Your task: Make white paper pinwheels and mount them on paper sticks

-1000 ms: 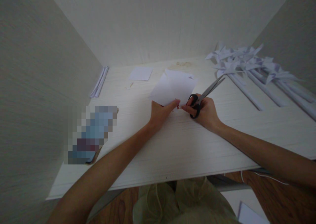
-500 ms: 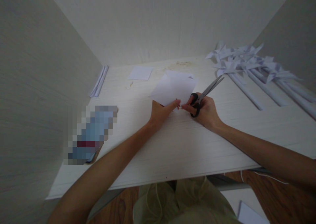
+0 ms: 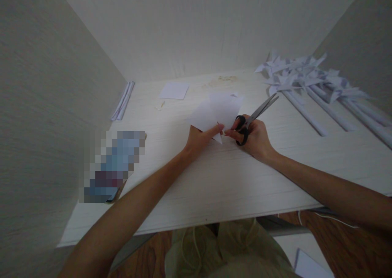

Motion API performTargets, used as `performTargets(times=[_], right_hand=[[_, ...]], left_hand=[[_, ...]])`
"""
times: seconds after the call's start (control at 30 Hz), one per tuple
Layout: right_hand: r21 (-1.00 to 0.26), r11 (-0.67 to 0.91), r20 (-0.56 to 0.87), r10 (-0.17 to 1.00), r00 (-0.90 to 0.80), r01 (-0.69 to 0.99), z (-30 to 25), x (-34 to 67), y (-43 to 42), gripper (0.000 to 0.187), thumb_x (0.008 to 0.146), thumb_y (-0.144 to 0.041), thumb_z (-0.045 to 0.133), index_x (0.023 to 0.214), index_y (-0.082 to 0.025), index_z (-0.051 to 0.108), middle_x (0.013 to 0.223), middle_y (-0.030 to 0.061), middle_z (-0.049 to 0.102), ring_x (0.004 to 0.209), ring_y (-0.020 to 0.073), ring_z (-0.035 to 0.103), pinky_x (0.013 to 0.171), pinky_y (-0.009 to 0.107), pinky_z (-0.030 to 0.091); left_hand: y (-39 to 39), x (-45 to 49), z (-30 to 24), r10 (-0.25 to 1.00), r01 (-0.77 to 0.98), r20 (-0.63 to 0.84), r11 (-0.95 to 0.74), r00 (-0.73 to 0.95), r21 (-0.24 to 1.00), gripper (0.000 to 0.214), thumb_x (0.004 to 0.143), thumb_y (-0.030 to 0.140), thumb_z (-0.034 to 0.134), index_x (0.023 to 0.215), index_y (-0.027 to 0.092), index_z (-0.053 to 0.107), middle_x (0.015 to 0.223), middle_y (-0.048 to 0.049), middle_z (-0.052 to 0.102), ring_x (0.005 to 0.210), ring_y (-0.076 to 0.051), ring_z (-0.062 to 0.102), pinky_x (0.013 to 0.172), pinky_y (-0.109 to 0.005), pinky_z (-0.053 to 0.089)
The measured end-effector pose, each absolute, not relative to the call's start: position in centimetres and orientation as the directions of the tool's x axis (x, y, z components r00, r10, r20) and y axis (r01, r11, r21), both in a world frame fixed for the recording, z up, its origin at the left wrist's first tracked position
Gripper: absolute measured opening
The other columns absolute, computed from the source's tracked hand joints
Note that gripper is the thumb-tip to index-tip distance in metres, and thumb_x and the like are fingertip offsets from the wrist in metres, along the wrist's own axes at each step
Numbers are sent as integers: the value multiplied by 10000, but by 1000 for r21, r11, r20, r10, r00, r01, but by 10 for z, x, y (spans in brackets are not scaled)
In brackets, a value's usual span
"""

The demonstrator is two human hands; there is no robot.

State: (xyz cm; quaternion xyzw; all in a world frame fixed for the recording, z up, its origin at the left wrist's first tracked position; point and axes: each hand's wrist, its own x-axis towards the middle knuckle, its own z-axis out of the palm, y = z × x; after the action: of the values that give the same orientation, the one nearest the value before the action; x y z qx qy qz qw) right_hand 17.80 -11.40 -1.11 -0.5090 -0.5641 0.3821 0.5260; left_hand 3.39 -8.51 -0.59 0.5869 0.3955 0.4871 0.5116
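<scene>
My left hand (image 3: 202,138) is closed on a white sheet of paper (image 3: 225,108), thumb on top and the other fingers hidden beneath. The sheet has cut or folded flaps, and one pointed corner sticks out below the thumb. Black-handled scissors (image 3: 255,114) rest in my right hand (image 3: 255,141), their blades pointing away to the upper right and nearly together. My right thumb and fingertip meet close to the paper's lower edge; whether they pinch it I cannot tell.
Several paper pinwheels on rolled paper sticks (image 3: 306,78) lie piled at the right. A small paper square (image 3: 174,90) is at the back, and rolled paper tubes (image 3: 123,101) lie by the left wall. A blurred-out phone (image 3: 119,159) sits at the left.
The paper in my left hand has turned and shifted slightly, so a pointed corner now shows below my thumb. My right hand and the scissors have hardly moved.
</scene>
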Motion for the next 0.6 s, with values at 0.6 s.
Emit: performTargets(times=[0.6], right_hand=[[-957,199,217,974,61,212,-12,178,-112,275,551,-317,710,594,-166,483,493,-59,439,434,51,375,377,194,278]], left_hand=[[-87,34,-3,981,4,148,-150,126,989,86,586,219,651,582,159,589,669,-12,649,622,-129,601,636,-255,490]])
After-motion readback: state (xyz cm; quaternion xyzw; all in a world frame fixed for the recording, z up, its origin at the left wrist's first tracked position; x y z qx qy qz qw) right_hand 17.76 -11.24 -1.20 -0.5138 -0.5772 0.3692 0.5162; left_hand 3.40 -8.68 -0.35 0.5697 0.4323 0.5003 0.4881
